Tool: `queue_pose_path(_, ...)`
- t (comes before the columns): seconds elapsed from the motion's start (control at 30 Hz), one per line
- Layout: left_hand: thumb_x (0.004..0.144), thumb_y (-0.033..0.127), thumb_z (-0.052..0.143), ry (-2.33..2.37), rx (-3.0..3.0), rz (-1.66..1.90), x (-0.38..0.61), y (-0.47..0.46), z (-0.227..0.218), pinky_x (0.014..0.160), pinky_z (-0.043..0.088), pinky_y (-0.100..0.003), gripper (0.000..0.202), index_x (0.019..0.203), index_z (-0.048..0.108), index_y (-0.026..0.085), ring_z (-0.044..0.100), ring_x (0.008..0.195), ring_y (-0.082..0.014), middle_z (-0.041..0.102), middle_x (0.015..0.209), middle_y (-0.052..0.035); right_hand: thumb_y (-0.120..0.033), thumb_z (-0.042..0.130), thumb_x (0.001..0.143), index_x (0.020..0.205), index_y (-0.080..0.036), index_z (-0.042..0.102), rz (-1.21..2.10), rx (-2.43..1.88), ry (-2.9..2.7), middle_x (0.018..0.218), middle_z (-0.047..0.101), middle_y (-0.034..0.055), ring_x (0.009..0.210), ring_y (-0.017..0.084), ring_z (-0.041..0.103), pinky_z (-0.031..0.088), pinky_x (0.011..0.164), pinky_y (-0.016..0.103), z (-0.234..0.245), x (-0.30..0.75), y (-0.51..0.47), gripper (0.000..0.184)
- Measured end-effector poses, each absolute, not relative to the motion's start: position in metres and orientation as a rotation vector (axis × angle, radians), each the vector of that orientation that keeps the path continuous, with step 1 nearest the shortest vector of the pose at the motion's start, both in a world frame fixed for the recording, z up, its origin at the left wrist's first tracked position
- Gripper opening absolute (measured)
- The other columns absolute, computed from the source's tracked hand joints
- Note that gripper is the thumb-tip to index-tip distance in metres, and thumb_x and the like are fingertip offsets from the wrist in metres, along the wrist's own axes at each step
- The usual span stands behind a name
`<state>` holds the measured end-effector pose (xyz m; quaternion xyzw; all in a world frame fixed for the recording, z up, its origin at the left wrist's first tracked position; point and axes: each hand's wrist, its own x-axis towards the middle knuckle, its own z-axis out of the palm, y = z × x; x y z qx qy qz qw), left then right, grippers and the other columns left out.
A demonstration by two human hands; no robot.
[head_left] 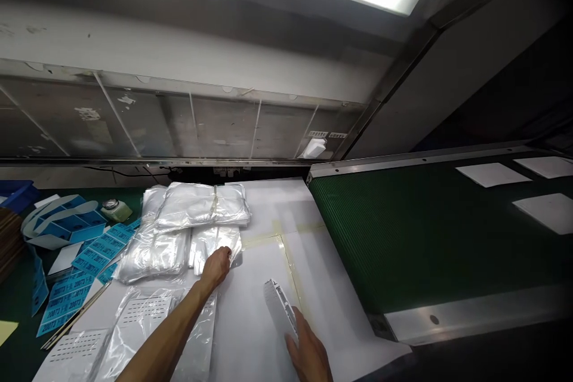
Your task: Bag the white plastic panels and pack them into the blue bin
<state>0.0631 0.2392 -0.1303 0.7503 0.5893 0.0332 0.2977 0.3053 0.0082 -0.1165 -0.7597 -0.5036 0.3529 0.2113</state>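
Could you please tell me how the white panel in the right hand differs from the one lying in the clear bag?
The bare white panel has no wrapping, while the bagged panel sits inside a clear plastic bag. The bare panel is raised at a tilt by the right hand, whereas the bagged panel lies flat, away from both hands, on the white sheet. Both panels are white and show rows of small slots.

White vented panel (278, 308), tilted — plastic bag (212, 243).
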Motion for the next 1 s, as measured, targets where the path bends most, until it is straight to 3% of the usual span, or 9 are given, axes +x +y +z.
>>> queue_pose_path(0.2, 0.089, 0.034, 0.054, 1.517, 1.832, 0.185, 0.059, 0.245, -0.126, 0.077, 0.052, -0.038, 0.026, 0.106, 0.058, 0.014, 0.061, 0.088, -0.0182, 0.062, 0.104, -0.0058, -0.046, 0.051, 0.08, 0.137, -0.018, 0.035, 1.269, -1.958, -0.986, 0.12, 0.061, 0.0124, 0.104, 0.029, 0.06, 0.047, 0.089, 0.04, -0.087, 0.31, 0.024, 0.065)
queue_pose_path(0.37, 0.089, 0.035, 0.054, 1.49, 1.629, 0.204, 0.058, 0.256, -0.124, 0.075, 0.053, -0.037, 0.027, 0.105, 0.059, 0.014, 0.062, 0.085, -0.0181, 0.063, 0.101, -0.0049, -0.054, 0.054, 0.079, 0.14, -0.025, 0.024, 1.502, -1.6, -0.732, 0.123, 0.06, 0.0113, 0.101, 0.028, 0.063, 0.052, 0.078, 0.039, -0.051, 0.288, 0.071, 0.074)
queue_pose_path(0.5, 0.089, 0.034, 0.054, 1.489, 1.426, 0.267, 0.058, 0.264, -0.12, 0.071, 0.054, -0.034, 0.026, 0.103, 0.059, 0.013, 0.062, 0.08, -0.016, 0.063, 0.097, -0.0044, -0.046, 0.061, 0.079, 0.142, -0.03, 0.019, 1.615, -1.395, -0.686, 0.122, 0.061, 0.0078, 0.098, 0.026, 0.064, 0.051, 0.079, 0.039, -0.047, 0.259, 0.118, 0.077)
queue_pose_path(0.7, 0.089, 0.035, 0.053, 1.463, 1.154, 0.547, 0.038, 0.266, -0.11, 0.071, 0.053, -0.035, 0.026, 0.103, 0.059, 0.013, 0.062, 0.08, -0.0158, 0.063, 0.096, -0.0048, -0.027, 0.066, 0.071, 0.144, -0.017, 0.019, 1.667, -1.473, -0.627, 0.126, 0.057, 0.0135, 0.107, 0.028, 0.059, 0.047, 0.087, 0.041, -0.085, 0.239, 0.156, 0.087)
queue_pose_path(0.83, 0.089, 0.037, 0.053, 1.371, 1.022, 0.782, 0.026, 0.268, -0.097, 0.076, 0.053, -0.037, 0.028, 0.102, 0.059, 0.013, 0.063, 0.086, -0.0174, 0.064, 0.098, -0.0053, -0.026, 0.062, 0.072, 0.143, -0.022, 0.021, 1.665, -1.504, -0.643, 0.128, 0.057, 0.0098, 0.108, 0.026, 0.058, 0.048, 0.087, 0.038, -0.098, 0.239, 0.157, 0.081)
queue_pose_path(1.0, 0.087, 0.035, 0.057, 1.299, 0.877, 1.003, 0.019, 0.27, -0.07, 0.075, 0.052, -0.036, 0.025, 0.095, 0.061, 0.013, 0.064, 0.079, -0.0156, 0.066, 0.087, -0.003, -0.026, 0.061, 0.072, 0.145, -0.021, 0.015, 1.653, -1.569, -0.666, 0.13, 0.054, 0.0124, 0.104, 0.027, 0.06, 0.05, 0.082, 0.039, -0.095, 0.237, 0.16, 0.086)
